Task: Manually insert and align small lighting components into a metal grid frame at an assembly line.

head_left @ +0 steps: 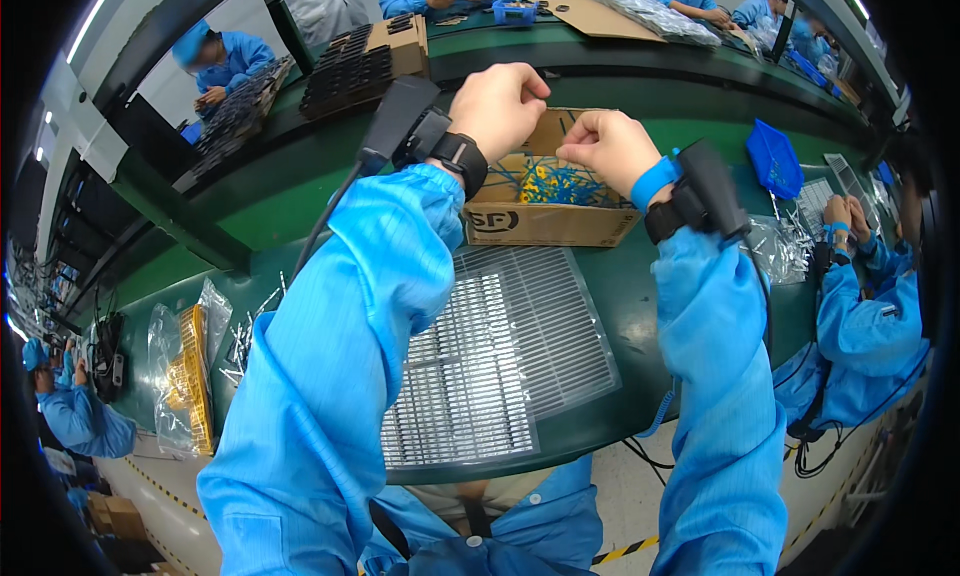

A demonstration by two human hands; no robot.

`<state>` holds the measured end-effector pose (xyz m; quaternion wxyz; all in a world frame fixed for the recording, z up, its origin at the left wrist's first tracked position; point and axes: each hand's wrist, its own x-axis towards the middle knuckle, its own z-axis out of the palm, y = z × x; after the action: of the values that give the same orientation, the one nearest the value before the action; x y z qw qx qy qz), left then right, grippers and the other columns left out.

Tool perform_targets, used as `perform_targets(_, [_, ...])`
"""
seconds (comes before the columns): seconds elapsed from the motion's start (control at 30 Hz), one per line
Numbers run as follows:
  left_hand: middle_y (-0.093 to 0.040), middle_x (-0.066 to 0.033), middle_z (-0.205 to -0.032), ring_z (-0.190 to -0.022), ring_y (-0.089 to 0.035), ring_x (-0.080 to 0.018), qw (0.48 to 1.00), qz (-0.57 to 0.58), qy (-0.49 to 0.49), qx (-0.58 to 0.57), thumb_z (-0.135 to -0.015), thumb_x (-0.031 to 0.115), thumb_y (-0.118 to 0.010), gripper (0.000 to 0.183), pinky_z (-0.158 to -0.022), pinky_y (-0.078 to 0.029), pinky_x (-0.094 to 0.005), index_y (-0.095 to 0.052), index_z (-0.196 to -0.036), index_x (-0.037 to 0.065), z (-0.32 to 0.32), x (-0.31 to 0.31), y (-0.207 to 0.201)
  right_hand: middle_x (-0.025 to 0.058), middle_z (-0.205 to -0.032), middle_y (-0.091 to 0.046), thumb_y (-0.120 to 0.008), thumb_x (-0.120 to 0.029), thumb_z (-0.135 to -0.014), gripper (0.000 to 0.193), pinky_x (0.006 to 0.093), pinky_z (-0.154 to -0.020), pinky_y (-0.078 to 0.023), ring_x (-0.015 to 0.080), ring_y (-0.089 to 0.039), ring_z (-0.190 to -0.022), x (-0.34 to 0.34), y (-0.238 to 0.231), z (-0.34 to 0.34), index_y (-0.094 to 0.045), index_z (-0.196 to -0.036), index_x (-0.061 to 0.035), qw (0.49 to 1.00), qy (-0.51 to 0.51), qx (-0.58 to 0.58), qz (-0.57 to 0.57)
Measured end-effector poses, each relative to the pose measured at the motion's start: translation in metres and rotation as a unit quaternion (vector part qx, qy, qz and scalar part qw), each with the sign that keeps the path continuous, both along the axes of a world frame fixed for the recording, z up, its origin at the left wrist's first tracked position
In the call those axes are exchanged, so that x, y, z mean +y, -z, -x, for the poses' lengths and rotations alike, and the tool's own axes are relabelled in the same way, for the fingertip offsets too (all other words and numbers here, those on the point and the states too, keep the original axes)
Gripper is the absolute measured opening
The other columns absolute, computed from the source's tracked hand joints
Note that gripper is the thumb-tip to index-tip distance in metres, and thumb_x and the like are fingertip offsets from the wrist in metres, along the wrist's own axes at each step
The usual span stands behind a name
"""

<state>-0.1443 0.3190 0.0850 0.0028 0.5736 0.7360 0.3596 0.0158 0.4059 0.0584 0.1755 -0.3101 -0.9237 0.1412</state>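
My left hand (497,106) and my right hand (610,148) are both raised over an open cardboard box (540,222) on the green table (640,296). Both have their fingers pinched together, close to each other; whatever sits between the fingertips is too small to make out. The box holds a tangle of blue and yellow small parts (560,184). Each wrist carries a black strapped device, and the right wrist also has a blue band. In front of the box lies a grey slotted tray (500,356) with rows of small metal pieces.
Clear bags with yellow parts (190,376) lie at the table's left end. A blue bin (775,161) stands at the right, beside a seated person in blue (860,326). Black trays (350,71) and more people in blue are at the far bench.
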Motion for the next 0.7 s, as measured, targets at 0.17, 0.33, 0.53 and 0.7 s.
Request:
perform_targets(0.17, [-0.07, -0.0132, -0.108, -0.098, -0.068, -0.0251, 0.985, 0.073, 0.117, -0.104, -0.075, 0.019, -0.074, 0.038, -0.085, -0.054, -0.0337, -0.068, -0.11, 0.005, 0.014, -0.003, 0.009, 0.0123, -0.09, -0.071, -0.057, -0.003, -0.088, 0.024, 0.0294, -0.071, -0.056, 0.0163, -0.068, -0.079, 0.001, -0.01, 0.008, -0.063, -0.109, 0.0052, 0.918, -0.046, 0.195, 0.344])
perform_targets(0.33, [-0.073, -0.014, -0.095, -0.088, -0.069, -0.0188, 0.978, 0.115, 0.143, -0.099, -0.073, 0.017, -0.082, 0.04, -0.081, -0.054, -0.0304, -0.067, -0.103, -0.003, -0.008, -0.001, 0.018, 0.0112, -0.098, -0.07, -0.053, -0.003, -0.092, 0.023, 0.0283, -0.077, -0.056, 0.0171, -0.069, -0.087, -0.001, -0.019, -0.002, -0.063, -0.113, 0.0024, 0.86, -0.054, 0.251, 0.44])
perform_targets(0.53, [-0.071, -0.0117, -0.077, -0.079, -0.07, -0.0201, 0.994, 0.085, -0.029, 0.07, -0.079, 0.016, -0.073, 0.009, -0.072, -0.055, -0.0348, -0.075, -0.082, 0.007, -0.004, -0.009, 0.016, 0.0139, -0.11, -0.067, -0.05, -0.022, -0.1, 0.031, 0.0296, -0.087, -0.055, 0.0205, -0.067, -0.101, 0.005, -0.028, -0.012, -0.06, -0.117, 0.0014, 0.868, -0.023, 0.275, 0.414])
perform_targets(0.7, [-0.057, -0.017, -0.136, -0.127, -0.054, -0.0273, 0.989, 0.068, 0.106, -0.082, -0.086, 0.002, -0.057, 0.048, -0.105, -0.043, -0.0351, -0.059, -0.133, 0.011, 0.03, -0.006, 0.01, 0.0162, -0.115, -0.066, -0.043, -0.047, -0.102, 0.055, 0.0324, -0.088, -0.053, 0.0239, -0.067, -0.102, 0.013, -0.034, -0.03, -0.057, -0.12, 0.0028, 0.812, 0.0, 0.359, 0.46])
